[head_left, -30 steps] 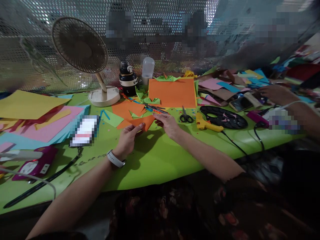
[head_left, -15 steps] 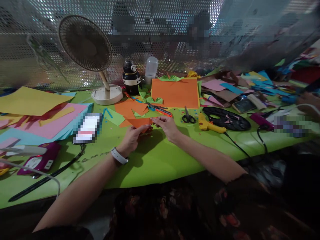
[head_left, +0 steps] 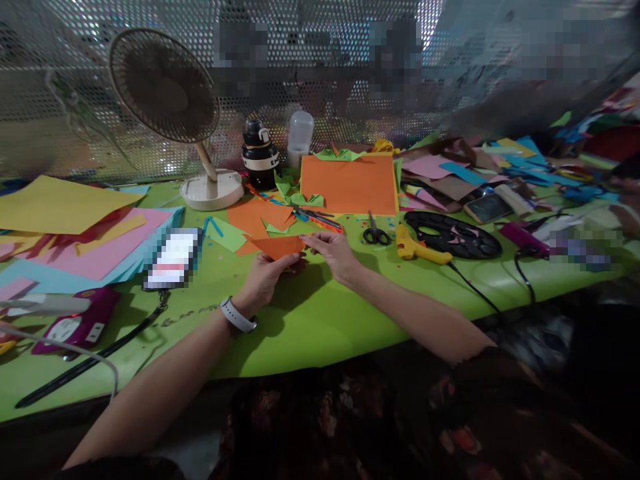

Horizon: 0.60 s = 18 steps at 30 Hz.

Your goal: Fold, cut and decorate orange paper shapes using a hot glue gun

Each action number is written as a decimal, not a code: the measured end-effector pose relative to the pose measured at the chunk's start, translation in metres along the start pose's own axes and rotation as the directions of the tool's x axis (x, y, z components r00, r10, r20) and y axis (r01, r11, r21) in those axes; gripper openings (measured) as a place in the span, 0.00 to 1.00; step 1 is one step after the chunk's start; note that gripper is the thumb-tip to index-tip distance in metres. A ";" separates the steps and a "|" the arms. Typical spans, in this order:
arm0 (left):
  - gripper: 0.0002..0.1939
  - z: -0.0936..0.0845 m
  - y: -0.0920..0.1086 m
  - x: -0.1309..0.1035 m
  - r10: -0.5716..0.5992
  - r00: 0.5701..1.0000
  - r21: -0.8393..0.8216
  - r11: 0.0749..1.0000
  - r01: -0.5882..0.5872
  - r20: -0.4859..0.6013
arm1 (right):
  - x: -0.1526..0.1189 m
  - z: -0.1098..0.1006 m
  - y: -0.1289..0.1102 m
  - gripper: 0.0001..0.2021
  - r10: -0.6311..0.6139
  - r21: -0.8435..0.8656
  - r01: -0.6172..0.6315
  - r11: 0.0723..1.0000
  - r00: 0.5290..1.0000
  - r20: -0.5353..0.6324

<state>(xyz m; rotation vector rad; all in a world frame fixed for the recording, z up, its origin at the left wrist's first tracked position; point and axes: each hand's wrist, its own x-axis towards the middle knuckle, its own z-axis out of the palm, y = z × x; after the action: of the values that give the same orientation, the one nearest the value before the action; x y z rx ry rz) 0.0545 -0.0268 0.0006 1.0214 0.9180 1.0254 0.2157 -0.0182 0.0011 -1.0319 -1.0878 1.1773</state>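
Note:
Above the green table, my left hand [head_left: 273, 275] is closed on a small piece of orange paper [head_left: 277, 247], thumb on top. My right hand [head_left: 333, 253] pinches the right end of that same paper between thumb and fingertips. Other orange paper [head_left: 257, 215] and a light green scrap [head_left: 226, 233] lie just beyond. Black scissors [head_left: 376, 233] rest to the right of my right hand, beside a yellow glue gun [head_left: 420, 248]. Another pair of scissors [head_left: 317, 215] lies behind my hands. My left fingers are partly hidden under the paper.
A white fan [head_left: 213, 190], a black bottle [head_left: 260, 160] and an orange sheet [head_left: 349, 183] stand along the back. To the left are coloured sheets [head_left: 65, 210] and a phone [head_left: 173, 260]. A black palette [head_left: 453, 235] and paper scraps [head_left: 435, 167] lie right.
The orange paper is tilted differently, its face now showing as a triangle. Both hands keep their hold on it, almost in place. At far right, another person's hand has shifted and is blurred.

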 end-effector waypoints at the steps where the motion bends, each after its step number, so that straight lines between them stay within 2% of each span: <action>1: 0.17 0.000 0.000 0.000 0.001 1.000 0.007 1.000 -0.001 0.002 | 0.000 0.000 0.000 0.18 0.001 0.005 -0.001 1.000 1.000 -0.001; 10: 0.12 -0.005 0.000 0.004 0.010 1.000 0.020 1.000 -0.009 -0.018 | 0.007 -0.007 0.007 0.14 -0.026 0.029 0.028 0.999 0.999 -0.037; 15: 0.10 -0.007 -0.001 0.006 0.025 0.999 0.038 0.999 -0.024 -0.036 | 0.009 -0.009 0.004 0.15 -0.028 -0.004 0.027 1.000 0.997 -0.069; 18: 0.09 -0.008 -0.002 0.007 0.048 0.998 0.034 0.998 -0.047 -0.029 | 0.008 -0.009 0.003 0.14 0.011 0.039 -0.010 0.999 0.999 -0.030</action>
<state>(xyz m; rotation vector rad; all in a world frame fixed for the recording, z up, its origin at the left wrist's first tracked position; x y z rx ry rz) 0.0497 -0.0191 -0.0043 1.0626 0.9415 1.0704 0.2249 -0.0103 -0.0032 -1.0234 -1.0333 1.1832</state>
